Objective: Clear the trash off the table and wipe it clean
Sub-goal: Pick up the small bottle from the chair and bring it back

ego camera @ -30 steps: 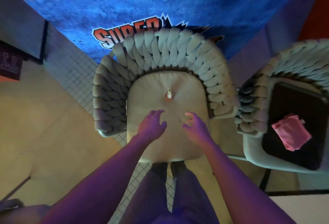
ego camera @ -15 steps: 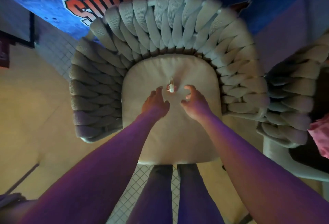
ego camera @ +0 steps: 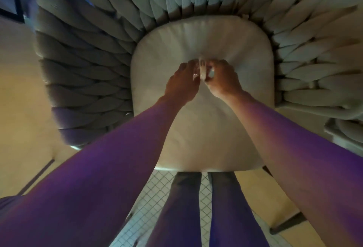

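Both hands [ego camera: 202, 79] now closed around scrap [ego camera: 202, 70].

Lounge seating, woven armchair [ego camera: 82, 66], tiled floor [ego camera: 155, 193]

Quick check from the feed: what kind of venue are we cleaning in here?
Hard to say from this view; probably a lounge or cafe-style seating area. Both hands, left hand and right hand, close around a small scrap of trash on the seat cushion of a rope-woven armchair, over tiled floor.
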{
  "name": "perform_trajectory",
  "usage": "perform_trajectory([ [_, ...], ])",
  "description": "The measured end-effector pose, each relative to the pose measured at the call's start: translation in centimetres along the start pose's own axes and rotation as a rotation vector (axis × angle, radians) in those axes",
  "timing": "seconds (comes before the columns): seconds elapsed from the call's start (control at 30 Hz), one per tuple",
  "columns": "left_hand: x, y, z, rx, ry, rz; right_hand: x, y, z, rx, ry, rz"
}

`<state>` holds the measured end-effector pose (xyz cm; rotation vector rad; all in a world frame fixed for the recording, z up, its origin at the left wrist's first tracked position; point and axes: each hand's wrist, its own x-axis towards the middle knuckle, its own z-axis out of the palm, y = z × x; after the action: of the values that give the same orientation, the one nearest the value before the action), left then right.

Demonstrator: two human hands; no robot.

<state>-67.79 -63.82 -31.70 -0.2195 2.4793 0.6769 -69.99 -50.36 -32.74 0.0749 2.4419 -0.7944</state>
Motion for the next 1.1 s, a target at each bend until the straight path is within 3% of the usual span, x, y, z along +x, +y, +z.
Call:
perform_trajectory([
  [0.47,-4.7,1.6,-0.6,-0.036,0.055,0.161,-6.4,1.7,-2.6,0.165,0.129,-0.049],
  [0.73,-11.1,7.8,-3.1,-0.137,0.055,0.263,-14.6,1.7,-8.9,0.277,0.212,-0.001],
  [1.1,-19.3,14.5,-7.0,-0.195,0.038,0.541,-26.5,0.0,-16.7,0.444,0.354,0.006],
])
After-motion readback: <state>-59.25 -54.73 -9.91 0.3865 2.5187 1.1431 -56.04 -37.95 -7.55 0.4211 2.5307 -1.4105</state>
